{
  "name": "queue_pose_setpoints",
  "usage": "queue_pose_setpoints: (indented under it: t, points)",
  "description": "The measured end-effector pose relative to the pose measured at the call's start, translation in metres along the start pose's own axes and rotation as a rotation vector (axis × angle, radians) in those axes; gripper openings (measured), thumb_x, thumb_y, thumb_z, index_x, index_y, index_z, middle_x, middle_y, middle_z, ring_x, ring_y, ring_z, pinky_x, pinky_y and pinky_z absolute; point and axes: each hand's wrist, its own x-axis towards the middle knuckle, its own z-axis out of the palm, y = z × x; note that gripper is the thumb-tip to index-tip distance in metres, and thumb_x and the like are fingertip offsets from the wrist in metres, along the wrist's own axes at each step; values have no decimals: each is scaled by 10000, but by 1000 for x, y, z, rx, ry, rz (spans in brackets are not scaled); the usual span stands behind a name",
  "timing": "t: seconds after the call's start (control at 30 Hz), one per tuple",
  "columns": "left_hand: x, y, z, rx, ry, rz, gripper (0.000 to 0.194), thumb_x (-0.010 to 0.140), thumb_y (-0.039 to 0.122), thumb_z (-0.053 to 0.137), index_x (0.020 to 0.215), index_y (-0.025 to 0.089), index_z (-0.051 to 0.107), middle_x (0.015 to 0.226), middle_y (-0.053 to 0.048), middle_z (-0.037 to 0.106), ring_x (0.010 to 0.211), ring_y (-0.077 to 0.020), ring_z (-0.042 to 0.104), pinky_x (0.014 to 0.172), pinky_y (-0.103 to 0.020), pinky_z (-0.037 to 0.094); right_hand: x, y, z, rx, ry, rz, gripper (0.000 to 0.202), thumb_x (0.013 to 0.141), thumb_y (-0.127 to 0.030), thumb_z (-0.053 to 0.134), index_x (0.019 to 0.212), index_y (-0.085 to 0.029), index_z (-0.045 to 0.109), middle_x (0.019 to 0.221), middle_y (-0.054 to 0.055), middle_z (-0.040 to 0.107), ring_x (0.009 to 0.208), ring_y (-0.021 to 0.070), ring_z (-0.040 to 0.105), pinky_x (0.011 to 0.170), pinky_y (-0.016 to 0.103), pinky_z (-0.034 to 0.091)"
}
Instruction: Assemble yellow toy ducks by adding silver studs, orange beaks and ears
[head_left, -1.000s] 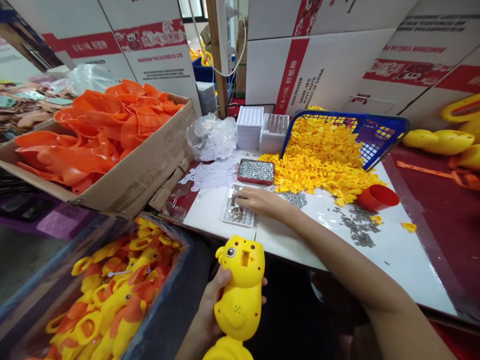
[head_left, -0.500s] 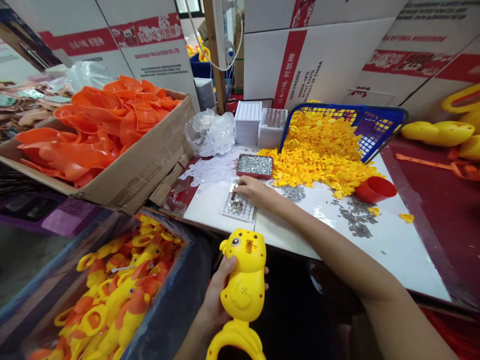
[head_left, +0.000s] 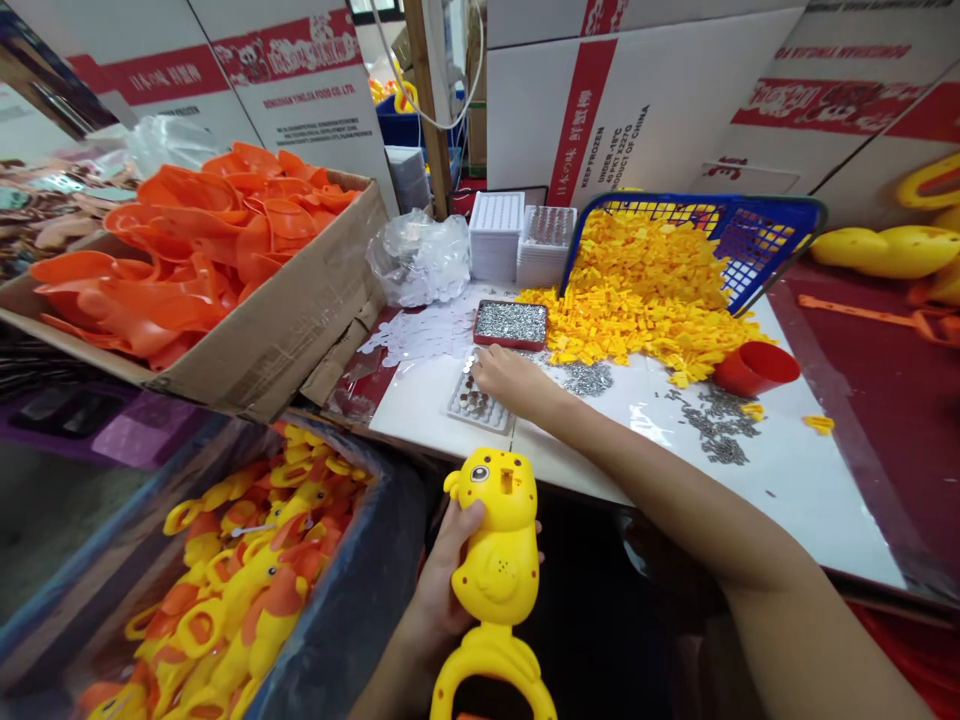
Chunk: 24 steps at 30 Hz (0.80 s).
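My left hand (head_left: pixel 439 580) is wrapped round a yellow plastic duck toy (head_left: pixel 495 575) with a ring handle at its lower end. The toy has a printed eye, a square opening in its head, and a patch of tiny holes in its body. On the white table, my right hand (head_left: pixel 510 380) reaches over a white compartment tray (head_left: pixel 496 417) that holds small round metal discs (head_left: pixel 471 400). Its fingers are bent together at the tray's right side; whatever is between the fingertips is hidden.
A red tray of small metal parts (head_left: pixel 512 325) sits just behind. Yellow pieces (head_left: pixel 630 325) spill from a blue basket (head_left: pixel 780 215) beside a red cup (head_left: pixel 757 370). At left stand a carton (head_left: pixel 277 290) of orange parts and a blue-lined bin (head_left: pixel 360 560) of duck toys.
The duck toy and my left hand have shifted slightly right in the view. My right hand stays over the tray, its fingers now more tucked in and hidden.
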Motion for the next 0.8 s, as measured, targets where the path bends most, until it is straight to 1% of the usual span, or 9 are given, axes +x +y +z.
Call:
queue_pose_setpoints:
  t: [0.17,0.3,0.37,0.4,0.47,0.53,0.6,0.67,0.8]
  points:
    - [-5,0,2,12,20,-14,998,689,495,866,1507,159,402,966,-159,795,765,-331,770,618,-351,576,11,7,-7,49,-28,21,327,850,120,446,887,-52,722,950,223,704,915,292,662,771,399,528]
    - [-8,-2,-7,29,47,-4,867,743,520,821,1444,137,484,983,-169,791,694,-276,761,599,-317,576,-12,4,-18,136,6,62,310,893,97,441,979,-61,693,1059,195,703,989,254,659,836,368,522]
    - [-8,-3,-11,57,29,-23,796,770,532,797,1407,139,527,1009,-170,783,680,-256,753,584,-302,568,-41,-10,-23,283,80,66,229,967,-18,468,1016,-105,675,1047,126,714,978,205,663,839,325,530]
    - [-7,-4,-12,69,17,-16,775,773,526,798,1397,146,538,1018,-161,779,702,-255,753,605,-305,572,-58,-19,-24,457,169,62,190,998,-96,486,1027,-129,671,1008,86,724,950,182,670,840,313,537]
    - [-4,-6,-10,73,9,79,772,743,484,836,1389,177,545,1029,-119,769,814,-263,753,713,-320,587,-93,-40,-23,777,312,30,160,1008,-178,515,988,-174,674,929,39,727,866,151,679,794,283,550]
    - [0,-9,-5,69,25,212,800,689,433,882,1381,219,541,1059,-72,752,959,-267,733,851,-325,574,-122,-58,-18,907,389,50,151,1003,-189,527,986,-189,676,926,46,728,852,147,677,764,273,557]
    - [3,-12,1,85,40,275,814,648,417,905,1354,240,542,1098,-58,733,1058,-280,705,934,-342,553,-140,-70,-8,943,507,133,138,989,-172,547,991,-196,683,912,52,730,843,150,675,752,277,564]
    - [5,-13,8,113,44,276,797,626,426,909,1313,247,547,1128,-67,720,1105,-307,688,964,-383,548,-148,-75,1,935,612,214,141,972,-151,569,995,-202,698,897,53,739,835,157,678,750,290,573]
    - [2,-13,18,140,50,267,761,599,436,917,1244,270,549,1138,-64,717,1141,-335,675,974,-426,549,-154,-73,13,821,675,204,189,957,-128,588,1052,-219,724,882,48,764,806,170,675,736,320,593]
